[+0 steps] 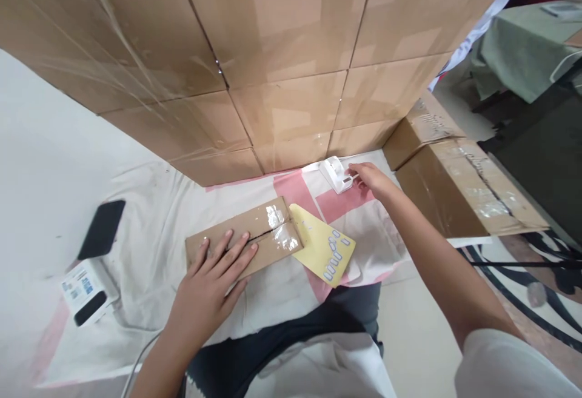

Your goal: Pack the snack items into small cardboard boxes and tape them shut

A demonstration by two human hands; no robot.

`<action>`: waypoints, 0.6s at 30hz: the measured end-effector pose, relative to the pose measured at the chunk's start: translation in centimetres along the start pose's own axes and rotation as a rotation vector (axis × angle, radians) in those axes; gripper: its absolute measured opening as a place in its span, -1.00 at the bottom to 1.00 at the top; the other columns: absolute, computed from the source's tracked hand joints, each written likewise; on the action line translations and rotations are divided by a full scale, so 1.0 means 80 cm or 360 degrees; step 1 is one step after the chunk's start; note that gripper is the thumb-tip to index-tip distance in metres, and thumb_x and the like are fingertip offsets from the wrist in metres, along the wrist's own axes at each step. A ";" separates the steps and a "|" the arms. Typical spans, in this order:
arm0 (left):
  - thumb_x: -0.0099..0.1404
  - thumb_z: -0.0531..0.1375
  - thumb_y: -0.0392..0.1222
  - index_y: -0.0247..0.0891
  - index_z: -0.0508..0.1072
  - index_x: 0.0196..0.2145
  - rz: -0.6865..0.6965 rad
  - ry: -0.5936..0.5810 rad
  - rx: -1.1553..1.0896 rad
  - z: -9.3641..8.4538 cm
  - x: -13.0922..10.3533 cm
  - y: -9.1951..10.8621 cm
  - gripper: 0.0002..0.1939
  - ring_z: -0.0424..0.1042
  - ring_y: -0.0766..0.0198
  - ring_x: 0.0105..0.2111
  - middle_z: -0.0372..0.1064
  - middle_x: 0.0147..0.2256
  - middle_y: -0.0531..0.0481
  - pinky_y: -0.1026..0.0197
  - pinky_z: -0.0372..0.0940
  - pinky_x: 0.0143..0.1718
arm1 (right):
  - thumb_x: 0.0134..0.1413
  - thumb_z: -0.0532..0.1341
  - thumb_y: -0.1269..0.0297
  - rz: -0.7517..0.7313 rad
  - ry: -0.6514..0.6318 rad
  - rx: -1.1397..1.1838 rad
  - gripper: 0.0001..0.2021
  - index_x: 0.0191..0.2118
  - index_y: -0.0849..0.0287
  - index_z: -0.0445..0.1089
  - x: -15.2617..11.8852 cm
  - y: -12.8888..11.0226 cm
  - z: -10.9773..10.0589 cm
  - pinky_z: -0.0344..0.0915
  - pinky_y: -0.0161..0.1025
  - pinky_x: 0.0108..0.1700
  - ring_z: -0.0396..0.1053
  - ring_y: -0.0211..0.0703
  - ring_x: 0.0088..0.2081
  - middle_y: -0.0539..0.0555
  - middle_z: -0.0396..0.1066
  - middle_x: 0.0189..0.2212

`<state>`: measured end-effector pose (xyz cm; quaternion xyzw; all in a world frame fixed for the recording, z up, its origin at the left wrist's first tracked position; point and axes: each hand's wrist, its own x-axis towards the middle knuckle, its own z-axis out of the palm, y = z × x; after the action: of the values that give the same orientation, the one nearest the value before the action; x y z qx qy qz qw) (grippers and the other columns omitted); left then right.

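Cardboard box [257, 222] lies on the cloth [145, 228] under your spread left hand [213, 277], tape [287, 237] already at one end; your right hand [366, 178] is at the white dispenser [334, 172], whether pinching I cannot tell; labels [334, 258] remain on the yellow sheet [313, 243].

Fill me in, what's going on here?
A person's left hand lies with fingers spread on a flat brown cardboard box. Their right hand is at a white plastic tape dispenser, though whether it grips it is unclear. A yellow paper sheet bearing small pale labels lies at the box's right end. Taped brown cardboard cartons stand behind.
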<state>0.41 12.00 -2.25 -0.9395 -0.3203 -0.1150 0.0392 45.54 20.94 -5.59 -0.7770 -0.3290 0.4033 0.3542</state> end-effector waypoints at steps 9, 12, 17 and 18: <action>0.48 0.13 -0.15 -0.10 0.02 0.47 0.0049 0.0054 -0.0039 0.000 -0.016 -0.011 -0.31 -0.06 0.04 0.46 0.21 0.36 -0.08 -0.14 -0.22 0.49 | 0.01 0.29 0.36 0.0291 -0.0292 -0.0055 -0.90 -0.45 0.27 0.46 0.014 -0.014 0.000 -0.15 -0.37 -0.67 -0.04 -0.36 -0.75 -0.10 0.09 -0.79; 0.45 0.16 -0.20 -0.09 0.00 0.48 0.0009 0.0108 -0.0105 -0.002 -0.032 -0.018 -0.27 -0.05 0.02 0.46 0.22 0.35 -0.11 -0.20 -0.14 0.48 | 0.01 0.32 0.36 0.0301 -0.0308 -0.0044 -0.86 -0.49 0.27 0.43 0.014 -0.012 0.005 -0.13 -0.37 -0.70 0.00 -0.37 -0.76 -0.06 0.15 -0.79; 0.40 0.23 -0.29 -0.10 -0.01 0.48 -0.0048 0.0193 -0.0206 -0.003 -0.049 -0.025 -0.20 -0.03 -0.04 0.45 0.14 0.39 -0.17 -0.27 -0.08 0.45 | 0.04 0.38 0.30 0.0366 -0.0181 0.0001 -0.80 -0.45 0.24 0.38 0.009 -0.013 0.019 0.20 -0.30 -0.70 0.34 -0.14 -0.72 0.09 0.37 -0.69; 0.40 0.23 -0.30 -0.10 -0.01 0.48 -0.0048 0.0202 -0.0215 -0.003 -0.049 -0.026 -0.19 -0.03 -0.04 0.45 0.13 0.39 -0.18 -0.28 -0.09 0.45 | 0.05 0.39 0.28 0.0374 -0.0147 0.0027 -0.79 -0.43 0.24 0.37 0.008 -0.013 0.021 0.27 -0.28 -0.68 0.38 -0.10 -0.70 0.09 0.38 -0.68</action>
<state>-3.93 11.26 -2.97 -0.9259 -0.3227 -0.1963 -0.0058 44.17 22.50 -5.73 -0.7876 -0.2482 0.4803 0.2955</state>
